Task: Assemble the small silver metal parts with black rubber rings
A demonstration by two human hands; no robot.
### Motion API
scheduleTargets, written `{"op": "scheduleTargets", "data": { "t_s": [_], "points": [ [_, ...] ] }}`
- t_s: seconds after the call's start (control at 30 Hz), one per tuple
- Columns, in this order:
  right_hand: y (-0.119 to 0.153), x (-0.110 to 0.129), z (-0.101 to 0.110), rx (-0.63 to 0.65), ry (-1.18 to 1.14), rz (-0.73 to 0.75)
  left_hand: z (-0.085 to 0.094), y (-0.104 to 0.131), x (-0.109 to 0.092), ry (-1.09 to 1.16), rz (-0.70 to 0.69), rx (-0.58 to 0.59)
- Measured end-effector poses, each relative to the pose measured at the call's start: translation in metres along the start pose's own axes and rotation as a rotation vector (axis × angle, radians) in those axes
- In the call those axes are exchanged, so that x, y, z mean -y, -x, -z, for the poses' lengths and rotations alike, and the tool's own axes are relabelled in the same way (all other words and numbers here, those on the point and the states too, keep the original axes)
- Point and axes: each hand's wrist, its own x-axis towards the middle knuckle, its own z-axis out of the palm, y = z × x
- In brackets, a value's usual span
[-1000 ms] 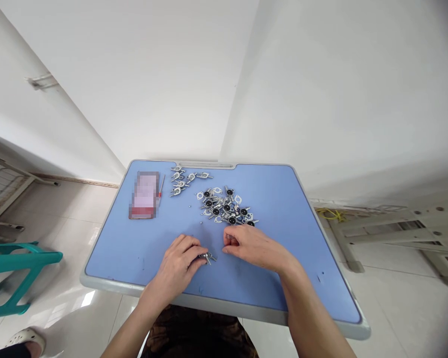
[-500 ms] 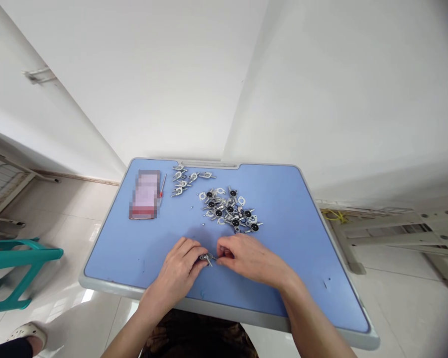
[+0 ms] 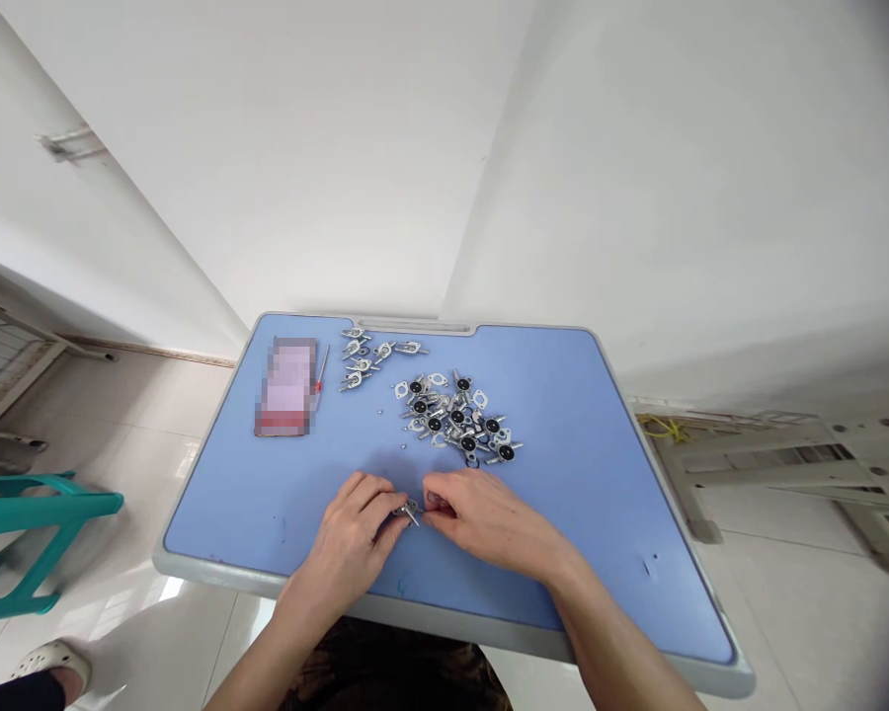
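Note:
Near the front of the blue table (image 3: 563, 513), my left hand (image 3: 362, 518) pinches a small metal fitting (image 3: 410, 511) with a thin stem pointing down and right. Just right of it, my right hand (image 3: 474, 509) has its fingers curled together at the fitting's right side; what they hold, if anything, is too small to name. Beyond my hands lies a pile of metal fittings with black round caps (image 3: 457, 417), mixed with flat gaskets (image 3: 480, 399). Several metal fittings without caps (image 3: 354, 379) lie farther back on the left.
A phone-like blurred rectangle (image 3: 287, 385) and a thin screwdriver with a red part (image 3: 322, 367) lie at the table's left. A teal stool (image 3: 44, 509) stands on the floor left. White walls rise behind; a metal frame (image 3: 777, 464) is at right.
Both hands have shifted very slightly left with the fitting, and the right hand's fingers sit a little closer to it. The pile looks the same.

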Motion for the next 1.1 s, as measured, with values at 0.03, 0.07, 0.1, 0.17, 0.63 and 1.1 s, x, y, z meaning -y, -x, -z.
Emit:
{"op": "scheduleTargets", "data": {
  "t_s": [0.03,0.07,0.1,0.17,0.63,1.1],
  "points": [
    [0.000,0.001,0.000,0.005,-0.004,0.001,0.000,0.000,0.000,-0.002,0.003,-0.004],
    [-0.001,0.001,0.001,0.013,-0.009,0.000,0.000,0.000,0.000,-0.005,0.004,-0.008],
    [-0.001,0.002,0.001,0.019,-0.012,-0.003,0.000,0.000,0.000,-0.006,0.004,-0.009],
    [-0.001,0.003,0.002,0.023,-0.017,-0.009,0.000,0.000,0.000,-0.004,0.007,-0.011],
    [-0.001,0.001,-0.008,-0.064,-0.014,-0.025,0.000,0.000,0.001,0.016,0.032,0.006],
    [-0.002,0.004,-0.007,-0.024,-0.011,-0.048,0.001,-0.001,0.002,0.030,0.030,0.031]
  ]
}}
